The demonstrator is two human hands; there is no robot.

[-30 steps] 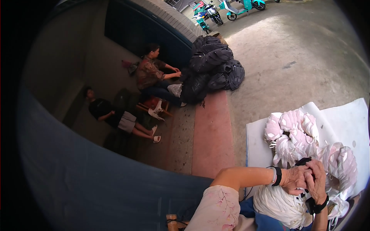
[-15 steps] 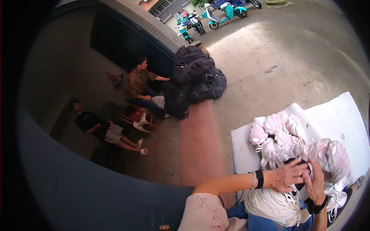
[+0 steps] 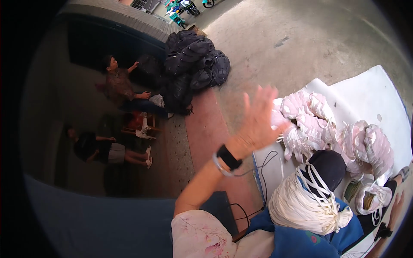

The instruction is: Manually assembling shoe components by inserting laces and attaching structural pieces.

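My left hand point(image 3: 258, 117) is raised in the air with its fingers spread and holds nothing; it is blurred, and a black watch and a thin bracelet sit on its wrist. Below it a thick bundle of white laces point(image 3: 301, 206) lies over blue cloth point(image 3: 297, 243), with a black rounded object point(image 3: 330, 165) at its top. My right hand point(image 3: 395, 205), with a black band on the wrist, lies low at the right edge beside a white shoe point(image 3: 371, 198), fingers extended. Pink and white shoes point(image 3: 309, 118) are heaped on a white sheet point(image 3: 370, 92).
Two people point(image 3: 122, 86) sit on low seats by a dark wall at the left. A pile of black bags point(image 3: 191, 64) stands behind them. A thin black cable point(image 3: 258, 165) runs over the sheet's edge and the reddish floor strip point(image 3: 208, 129). Scooters point(image 3: 183, 7) are parked at the top.
My left hand has lifted off the lace bundle and swung up and left, fingers spread. My right hand has left the bundle and dropped to the lower right.
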